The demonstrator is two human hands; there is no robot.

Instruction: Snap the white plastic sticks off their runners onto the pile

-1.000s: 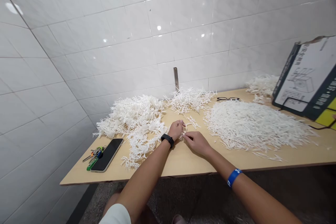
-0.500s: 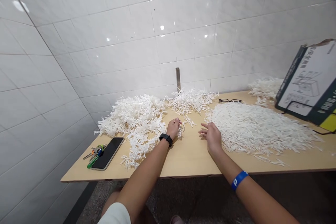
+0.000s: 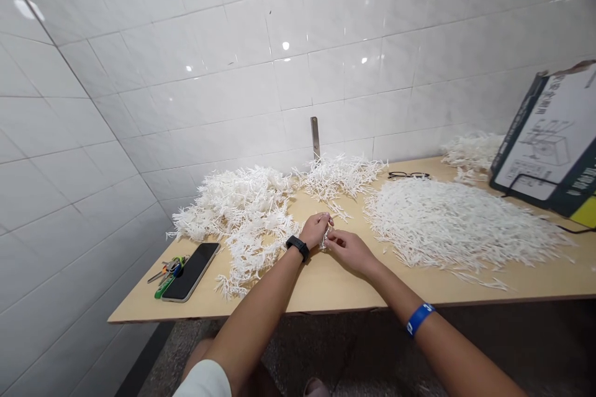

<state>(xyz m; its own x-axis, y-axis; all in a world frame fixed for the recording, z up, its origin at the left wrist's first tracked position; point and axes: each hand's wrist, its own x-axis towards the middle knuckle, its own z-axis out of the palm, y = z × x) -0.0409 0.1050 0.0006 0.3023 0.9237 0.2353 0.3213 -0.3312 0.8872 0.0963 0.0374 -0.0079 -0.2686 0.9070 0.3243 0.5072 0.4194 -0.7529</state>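
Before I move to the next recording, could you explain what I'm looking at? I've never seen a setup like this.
There is no machine here: a person works with two bare hands. The view comes from one camera worn on the head, looking forward and down.

The left hand, below a black watch, holds a thin white piece. The right hand has its fingertips at that piece; whether they grip it is too small to tell.

On the wooden table lie tangled, branching white pieces at left and a broad heap of white bits at right. Around them are a phone, keys, glasses and a printed box.
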